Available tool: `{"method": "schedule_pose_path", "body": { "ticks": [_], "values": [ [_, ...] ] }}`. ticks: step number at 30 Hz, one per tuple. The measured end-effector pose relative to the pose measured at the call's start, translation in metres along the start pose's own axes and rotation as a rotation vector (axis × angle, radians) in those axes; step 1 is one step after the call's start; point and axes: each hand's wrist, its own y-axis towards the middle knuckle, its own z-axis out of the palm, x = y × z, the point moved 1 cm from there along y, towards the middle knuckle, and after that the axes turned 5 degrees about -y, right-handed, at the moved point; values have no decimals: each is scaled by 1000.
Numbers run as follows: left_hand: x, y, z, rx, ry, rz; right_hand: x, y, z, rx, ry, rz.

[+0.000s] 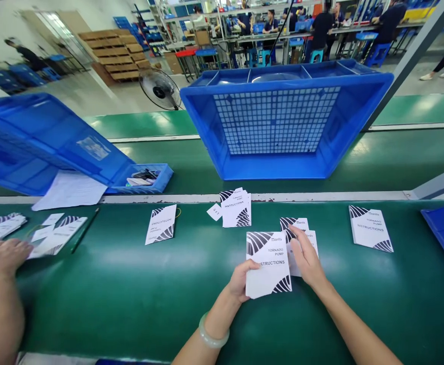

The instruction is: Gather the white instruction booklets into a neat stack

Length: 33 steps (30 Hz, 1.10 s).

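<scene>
My left hand (241, 279) grips a white instruction booklet (269, 281) marked "Tornado Pump", thumb on its front face; whether there are more sheets beneath it I cannot tell. Just behind its right edge, several similar booklets (311, 243) lie overlapping on the green work surface. My right hand (307, 256) rests over these, fingers stretched out and touching the top ones. Farther back sits a fanned pile of booklets (235, 213), with a small white card (214, 212) marked "4x3" at its left. Another stack of booklets (372, 228) lies to the right.
A big blue crate (275, 167) stands tilted behind the work surface (131, 294). At left are another blue crate (54, 137), a small blue tray (161, 180), a green pen (85, 230) and a booklet (161, 224). Another person's hand (5, 253) touches papers there.
</scene>
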Motion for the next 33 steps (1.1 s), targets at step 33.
{"method": "schedule_pose_path", "body": {
  "ticks": [33],
  "values": [
    [1, -3, 2, 126, -121, 26, -4, -14, -31, -136, -30, 24]
  ]
}}
